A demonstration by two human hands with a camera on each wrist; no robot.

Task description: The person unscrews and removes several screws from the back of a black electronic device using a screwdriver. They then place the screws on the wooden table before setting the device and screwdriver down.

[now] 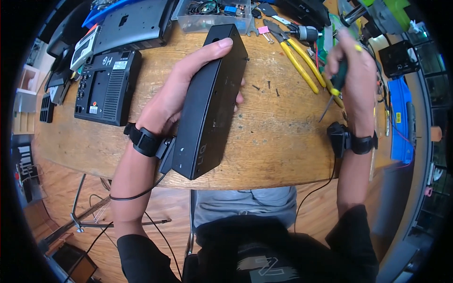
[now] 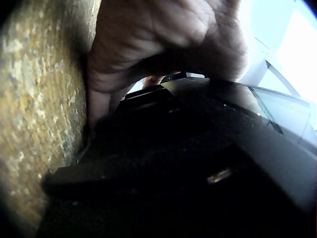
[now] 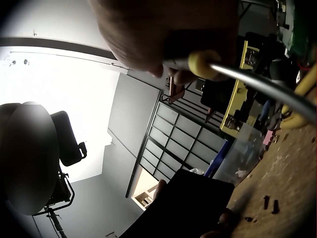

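A long black metal box (image 1: 207, 104) stands tilted on the wooden table, its narrow side toward the right. My left hand (image 1: 181, 80) grips it from the left, thumb along the top edge and fingertips showing past the far side. In the left wrist view the left hand (image 2: 163, 44) arches over the dark box (image 2: 163, 148). My right hand (image 1: 356, 80) holds a green and yellow screwdriver (image 1: 339, 78), its shaft pointing down and left, away from the box. In the right wrist view the shaft (image 3: 267, 87) crosses the upper right. Several small dark screws (image 1: 269, 85) lie between box and screwdriver.
Yellow-handled pliers (image 1: 299, 66) lie at the back right, near a pink clip (image 1: 263, 30). A clear bin of parts (image 1: 212, 21) stands at the back. Black devices (image 1: 107, 87) occupy the left side. A blue tray (image 1: 401, 118) sits at the right.
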